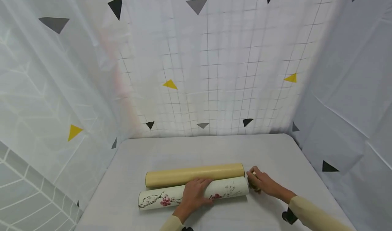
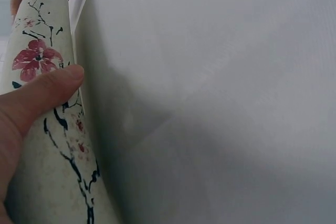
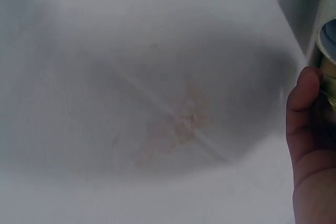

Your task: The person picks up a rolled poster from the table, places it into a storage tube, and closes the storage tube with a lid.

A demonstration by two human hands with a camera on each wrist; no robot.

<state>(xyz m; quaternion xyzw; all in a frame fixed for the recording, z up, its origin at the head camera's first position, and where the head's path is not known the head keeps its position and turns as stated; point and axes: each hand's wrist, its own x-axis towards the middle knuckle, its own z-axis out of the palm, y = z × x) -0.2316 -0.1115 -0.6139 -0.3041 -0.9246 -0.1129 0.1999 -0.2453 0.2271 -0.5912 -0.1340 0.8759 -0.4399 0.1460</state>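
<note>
A white roll printed with dark branches and pink blossoms lies across the table, its right end hollow in the right wrist view. My left hand grips it near the middle, fingers over the top and thumb along the near side. Just off the roll's right end, my right hand holds a small gold-brown round piece in curled fingers; I cannot tell whether it is a tape roll or a cap. Directly behind the floral roll, a plain yellow roll lies almost parallel.
The white table has rounded far corners. White sheets with grid lines and triangles hang behind it and at both sides. A dark wrist strap sits on my right sleeve.
</note>
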